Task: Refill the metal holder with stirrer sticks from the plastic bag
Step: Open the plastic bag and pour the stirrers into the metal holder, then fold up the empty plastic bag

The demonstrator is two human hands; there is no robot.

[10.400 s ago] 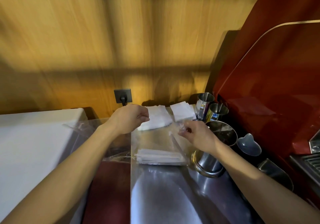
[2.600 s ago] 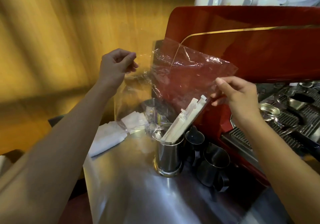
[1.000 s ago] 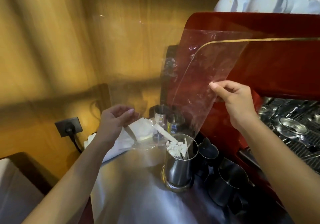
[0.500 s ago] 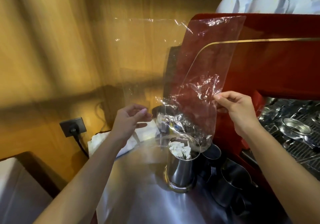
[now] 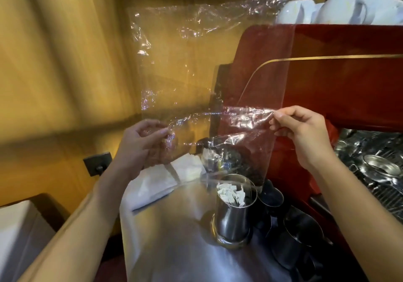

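Note:
A shiny metal holder [image 5: 232, 220] stands upright on the steel counter [image 5: 174, 249], filled with white paper-wrapped stirrer sticks [image 5: 231, 194]. Above it hangs a large clear plastic bag [image 5: 196, 63], stretched wide and upright, its lower edge just over the holder's mouth. No sticks show inside the bag. My left hand [image 5: 141, 142] pinches the bag's left side. My right hand [image 5: 303, 133] pinches its right side at about the same height.
A red espresso machine [image 5: 338, 81] fills the right, with white cups [image 5: 340, 11] on top and a drip grate [image 5: 375, 168] below. Dark metal pitchers [image 5: 292, 238] crowd right of the holder. White napkins [image 5: 165, 177] lie behind it. A wall socket [image 5: 98, 166] sits left.
The sticks have slid out of the bag into the holder. Both hands have since spread the emptied bag wider and raised it; the left hand now grips it.

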